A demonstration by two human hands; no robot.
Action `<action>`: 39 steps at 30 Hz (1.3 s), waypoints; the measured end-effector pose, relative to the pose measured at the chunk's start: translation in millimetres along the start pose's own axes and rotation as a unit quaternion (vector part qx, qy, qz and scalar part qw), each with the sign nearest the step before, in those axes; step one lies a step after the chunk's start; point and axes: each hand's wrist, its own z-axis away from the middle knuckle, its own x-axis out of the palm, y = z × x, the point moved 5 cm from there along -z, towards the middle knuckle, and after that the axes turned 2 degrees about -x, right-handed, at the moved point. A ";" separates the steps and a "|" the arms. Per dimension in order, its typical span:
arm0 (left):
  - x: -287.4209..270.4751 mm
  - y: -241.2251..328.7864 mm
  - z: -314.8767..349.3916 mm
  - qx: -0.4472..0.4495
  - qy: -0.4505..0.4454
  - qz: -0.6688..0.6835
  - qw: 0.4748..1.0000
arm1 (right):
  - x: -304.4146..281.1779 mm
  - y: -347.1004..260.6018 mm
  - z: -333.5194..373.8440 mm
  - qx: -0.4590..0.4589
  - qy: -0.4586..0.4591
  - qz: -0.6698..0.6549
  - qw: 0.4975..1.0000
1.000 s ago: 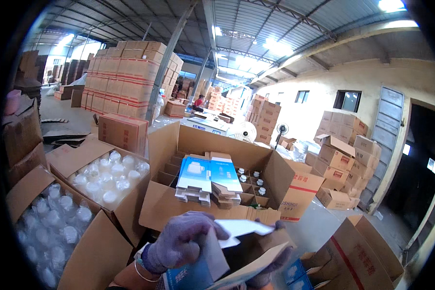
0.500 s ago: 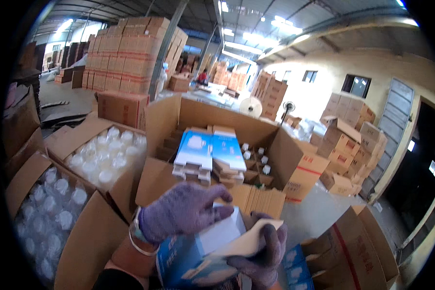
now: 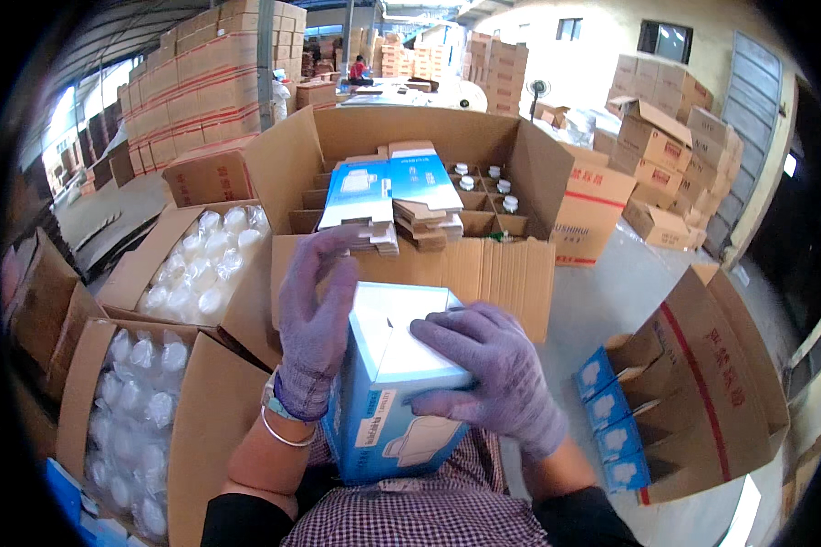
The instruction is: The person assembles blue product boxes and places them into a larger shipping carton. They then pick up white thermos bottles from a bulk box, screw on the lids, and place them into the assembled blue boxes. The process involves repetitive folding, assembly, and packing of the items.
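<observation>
A blue and white carton stands upright in front of my lap, its white top flaps folded over. My right hand, in a grey-purple knit glove, lies on it, fingers over the top and thumb at the front edge. My left hand, gloved alike, is raised by the carton's upper left edge with its fingers apart, holding nothing. Beyond my hands, flattened blue and white cartons lie stacked across a large open cardboard box. White-capped bottles stand in that box's divided cells.
At my left are open boxes of plastic-wrapped white-capped containers and wrapped clear items. An open box with several blue cartons stands at the right. Stacked boxes and a fan are farther back; a distant person wears red.
The carton has turned more upright and its pale raised flap is now down. My right hand has moved from the flap onto the top; my left has drawn back leftward. The view tilts lower.
</observation>
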 end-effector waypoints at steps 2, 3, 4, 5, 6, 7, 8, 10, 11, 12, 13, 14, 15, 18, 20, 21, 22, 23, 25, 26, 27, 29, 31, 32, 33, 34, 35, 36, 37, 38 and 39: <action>2.1 -6.4 13.6 -0.016 0.010 0.013 1.000 | -5.2 1.1 10.1 0.006 -0.041 -0.036 0.998; 3.8 -8.5 21.1 -0.047 -0.033 0.013 0.998 | -10.3 -2.4 13.6 0.004 -0.054 -0.056 0.997; 0.7 -14.0 32.0 -0.079 -0.073 0.011 0.994 | -10.3 -10.2 15.9 -0.029 -0.086 -0.035 0.995; -1.4 -16.2 37.5 -0.112 -0.112 0.007 0.987 | -14.8 -15.0 16.5 -0.031 -0.087 -0.045 0.995; -3.3 -12.8 39.3 -0.117 -0.098 -0.020 0.988 | -16.1 -19.8 17.5 -0.035 -0.094 -0.058 0.993; -3.2 -6.1 40.8 -0.105 -0.096 0.003 0.990 | -21.0 -22.7 19.4 -0.037 -0.102 -0.065 0.992; -4.5 3.6 41.4 -0.092 -0.094 0.025 0.991 | -30.8 -27.8 22.7 -0.058 -0.070 -0.071 0.993; -7.5 25.3 39.6 -0.105 -0.068 0.050 0.991 | -47.7 -12.4 30.6 0.001 0.083 -0.307 0.948; -6.1 44.9 41.7 -0.101 -0.108 0.075 0.986 | -52.1 2.9 28.6 0.027 0.139 -0.380 0.914; -11.7 66.0 44.6 -0.100 -0.139 0.091 0.981 | -51.8 16.2 21.9 0.040 0.193 -0.457 0.867; -1.2 74.7 51.2 -0.116 -0.179 0.135 0.968 | -48.2 35.5 11.5 0.057 0.172 -0.449 0.875; 11.2 94.6 49.8 0.030 -0.254 0.162 0.953 | -48.0 53.1 2.0 0.072 0.153 -0.441 0.881; 24.1 116.2 46.0 0.132 -0.311 0.177 0.924 | -31.2 68.7 -4.5 0.086 0.070 -0.393 0.913; 61.6 159.4 38.2 0.297 -0.413 0.216 0.833 | 30.2 90.1 -0.5 0.129 -0.273 -0.296 0.906; 75.7 153.3 32.3 0.325 -0.389 0.173 0.845 | 28.9 95.7 8.6 0.128 -0.327 -0.336 0.874; 78.4 150.3 26.6 0.337 -0.360 0.143 0.858 | 8.7 104.1 25.7 0.141 -0.290 -0.323 0.890; 80.5 133.5 22.5 0.329 -0.299 0.099 0.890 | -18.9 126.6 61.0 0.237 -0.180 -0.382 0.875; 86.0 104.9 10.4 0.312 -0.231 0.037 0.921 | -47.7 149.5 105.1 0.326 -0.060 -0.433 0.838; 91.1 35.7 -25.0 0.251 -0.106 -0.106 0.956 | -123.4 140.6 180.1 0.419 0.141 -0.482 0.756; 98.4 -9.2 -49.7 0.237 -0.138 -0.148 0.950 | -157.7 128.6 222.9 0.423 0.229 -0.461 0.746; 77.6 -53.8 -73.7 0.256 -0.153 -0.264 0.917 | -172.2 123.9 266.1 0.419 0.299 -0.458 0.725; 22.3 -156.2 -109.5 0.108 -0.240 -0.446 0.856 | -198.0 106.8 370.2 0.413 0.322 -0.357 0.774; -7.5 -237.9 -133.7 0.074 -0.291 -0.523 0.798 | -198.4 67.4 496.2 0.564 0.365 -0.155 0.725; -0.8 -252.7 -136.6 0.058 -0.323 -0.514 0.793 | -192.0 44.1 543.7 0.612 0.399 -0.102 0.675; 3.9 -268.9 -140.3 0.043 -0.348 -0.511 0.785 | -183.8 27.9 586.9 0.650 0.428 -0.054 0.625; 2.1 -295.3 -146.0 -0.068 -0.392 -0.371 0.839 | -178.4 19.2 624.2 0.707 0.381 0.022 0.595; -7.5 -320.2 -154.5 -0.182 -0.419 -0.224 0.861 | -173.5 13.8 655.9 0.755 0.326 0.091 0.562; -29.5 -340.0 -158.9 -0.144 -0.410 -0.247 0.866 | -176.0 16.9 681.3 0.789 0.264 0.160 0.532; -46.4 -345.4 -167.3 -0.104 -0.396 -0.275 0.870 | -167.2 25.6 696.0 0.801 0.206 0.238 0.509; -26.0 -340.7 -163.7 -0.124 -0.405 -0.275 0.863 | -162.5 39.1 705.8 0.804 0.144 0.321 0.479; -6.7 -325.0 -154.1 -0.144 -0.412 -0.278 0.856 | -155.7 56.5 715.5 0.798 0.080 0.397 0.446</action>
